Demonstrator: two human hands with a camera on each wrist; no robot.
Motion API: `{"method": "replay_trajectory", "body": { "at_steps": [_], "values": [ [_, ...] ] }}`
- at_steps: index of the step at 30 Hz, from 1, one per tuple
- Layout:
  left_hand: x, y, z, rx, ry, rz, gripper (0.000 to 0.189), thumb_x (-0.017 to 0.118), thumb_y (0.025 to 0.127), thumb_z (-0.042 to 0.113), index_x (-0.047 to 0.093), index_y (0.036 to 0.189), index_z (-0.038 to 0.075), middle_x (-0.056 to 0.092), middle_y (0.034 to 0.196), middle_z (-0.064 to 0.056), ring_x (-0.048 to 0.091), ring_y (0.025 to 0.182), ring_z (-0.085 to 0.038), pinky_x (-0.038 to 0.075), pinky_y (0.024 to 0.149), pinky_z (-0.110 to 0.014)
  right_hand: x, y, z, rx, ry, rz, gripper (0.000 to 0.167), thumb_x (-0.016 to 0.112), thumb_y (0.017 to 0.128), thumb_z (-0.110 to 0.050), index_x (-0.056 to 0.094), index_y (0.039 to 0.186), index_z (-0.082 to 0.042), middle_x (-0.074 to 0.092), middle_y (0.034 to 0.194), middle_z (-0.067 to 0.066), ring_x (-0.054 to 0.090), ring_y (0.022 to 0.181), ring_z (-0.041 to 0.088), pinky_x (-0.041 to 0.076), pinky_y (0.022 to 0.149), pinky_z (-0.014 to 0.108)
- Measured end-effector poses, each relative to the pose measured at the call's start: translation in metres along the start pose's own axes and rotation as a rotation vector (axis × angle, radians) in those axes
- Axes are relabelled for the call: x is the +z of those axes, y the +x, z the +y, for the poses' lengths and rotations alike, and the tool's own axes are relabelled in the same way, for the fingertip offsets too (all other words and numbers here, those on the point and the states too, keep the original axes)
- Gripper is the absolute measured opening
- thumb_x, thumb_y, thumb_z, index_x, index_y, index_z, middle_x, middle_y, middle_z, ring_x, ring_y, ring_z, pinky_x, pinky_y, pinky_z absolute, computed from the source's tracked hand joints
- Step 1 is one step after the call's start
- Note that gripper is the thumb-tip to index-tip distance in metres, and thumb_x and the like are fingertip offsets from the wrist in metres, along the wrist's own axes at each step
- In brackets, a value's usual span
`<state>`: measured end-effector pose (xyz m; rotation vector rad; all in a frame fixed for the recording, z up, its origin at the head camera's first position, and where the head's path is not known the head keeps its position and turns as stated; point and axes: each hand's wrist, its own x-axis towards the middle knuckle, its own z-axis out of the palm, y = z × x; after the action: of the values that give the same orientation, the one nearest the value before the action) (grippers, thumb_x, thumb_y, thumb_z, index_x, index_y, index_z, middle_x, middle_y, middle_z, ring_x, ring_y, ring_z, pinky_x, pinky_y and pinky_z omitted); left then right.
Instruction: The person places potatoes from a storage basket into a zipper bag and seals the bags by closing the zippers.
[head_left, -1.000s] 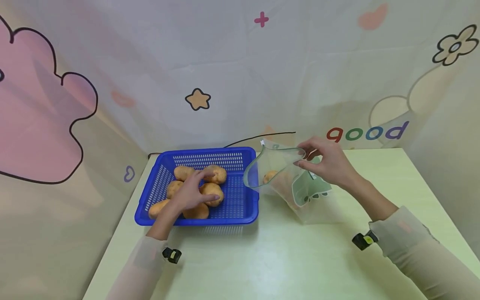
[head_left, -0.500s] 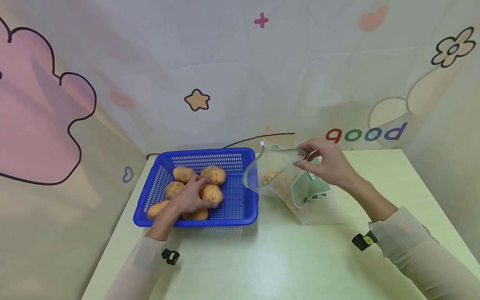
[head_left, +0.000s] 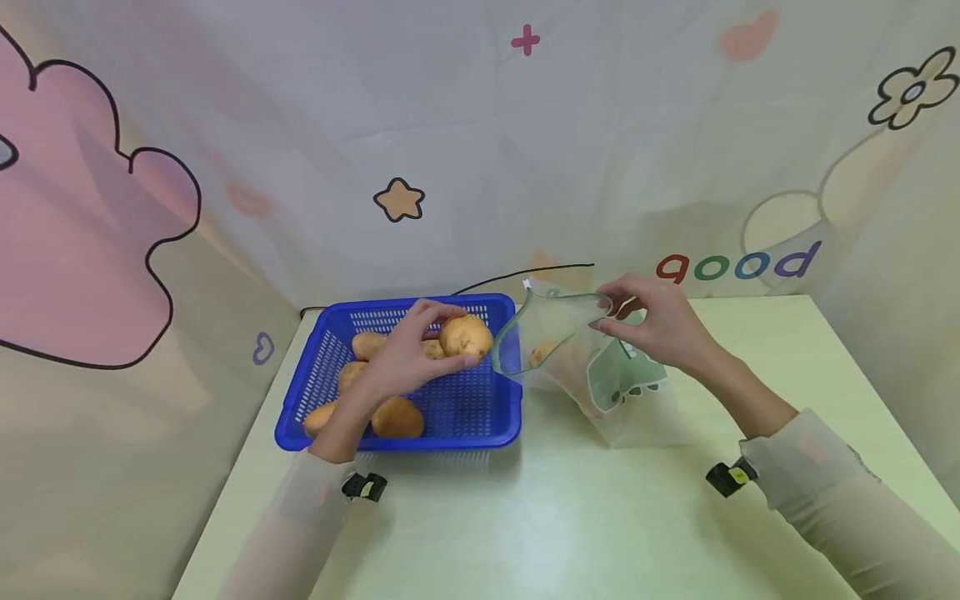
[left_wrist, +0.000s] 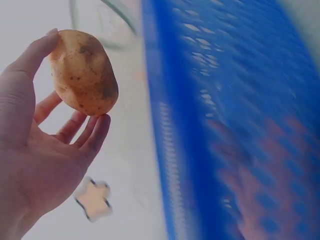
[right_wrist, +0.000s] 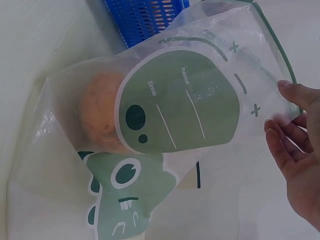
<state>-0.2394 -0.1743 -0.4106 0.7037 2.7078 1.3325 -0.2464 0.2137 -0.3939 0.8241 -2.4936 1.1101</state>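
Observation:
My left hand (head_left: 408,354) holds a potato (head_left: 467,337) between thumb and fingers, raised over the right part of the blue basket (head_left: 480,440). In the left wrist view the brown-spotted potato (left_wrist: 85,72) sits between the thumb and fingertips. My right hand (head_left: 660,321) pinches the rim of a clear zip bag (head_left: 645,425), whose mouth gapes toward the basket. Green dinosaur prints and the words "name" and "time" mark the bag (right_wrist: 180,100) in the right wrist view. Inside it lies a potato (right_wrist: 102,112), blurred by the plastic.
Several potatoes remain in the basket's left half, one potato (head_left: 397,417) near its front wall. The basket and bag stand side by side on a pale green table (head_left: 525,517). Behind the table hangs a printed cloth (head_left: 480,150).
My left hand has gripped a potato among the others, lifted it and carried it right, close to the bag's mouth. The right hand keeps its place on the bag.

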Motion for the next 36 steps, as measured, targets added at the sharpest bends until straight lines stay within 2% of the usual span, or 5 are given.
{"method": "replay_trajectory", "body": {
  "at_steps": [7,12,18,26,36],
  "values": [
    [0.021,0.029,0.044,0.127,-0.01,-0.051,0.062,0.083,0.093,0.04,0.06,0.145,0.016,0.051,0.131,-0.005,0.057,0.124,-0.022,0.054,0.107,-0.041,0.0,0.003,-0.001,-0.027,0.015,0.016,0.037,0.091,0.082,-0.002,0.075,0.116,-0.002,0.072,0.097,0.003,0.072,0.086,0.018,0.059,0.08,0.022],
    [0.038,0.041,0.052,0.134,-0.046,-0.059,0.062,0.083,0.094,0.037,0.059,0.145,0.014,0.052,0.133,-0.005,0.057,0.124,-0.021,0.053,0.108,-0.038,0.0,0.004,-0.007,-0.028,0.008,-0.004,0.038,0.091,0.083,-0.004,0.075,0.118,-0.002,0.073,0.1,0.008,0.072,0.087,0.019,0.057,0.082,0.018],
    [0.052,0.048,0.057,0.113,-0.043,-0.036,0.063,0.083,0.093,0.042,0.06,0.145,0.014,0.051,0.136,-0.006,0.057,0.123,-0.021,0.052,0.109,-0.036,-0.001,0.007,-0.012,-0.044,-0.005,-0.012,0.038,0.09,0.083,-0.003,0.075,0.118,-0.003,0.074,0.102,0.008,0.072,0.087,0.017,0.063,0.083,0.038],
    [0.055,0.049,0.053,0.107,-0.028,0.013,0.065,0.079,0.096,0.041,0.056,0.148,0.009,0.05,0.135,-0.009,0.056,0.128,-0.029,0.053,0.108,-0.044,-0.001,0.009,-0.011,-0.005,-0.003,-0.002,0.037,0.09,0.085,-0.006,0.075,0.118,-0.003,0.073,0.101,0.005,0.072,0.088,0.019,0.055,0.082,0.015],
    [0.022,0.024,0.014,0.035,0.07,0.062,0.065,0.079,0.097,0.04,0.055,0.15,0.01,0.056,0.143,-0.008,0.054,0.135,-0.029,0.049,0.111,-0.048,0.002,0.008,-0.007,-0.015,0.004,0.011,0.036,0.09,0.084,-0.003,0.075,0.117,-0.001,0.072,0.098,0.006,0.073,0.087,0.02,0.052,0.081,0.011]
  ]
}}
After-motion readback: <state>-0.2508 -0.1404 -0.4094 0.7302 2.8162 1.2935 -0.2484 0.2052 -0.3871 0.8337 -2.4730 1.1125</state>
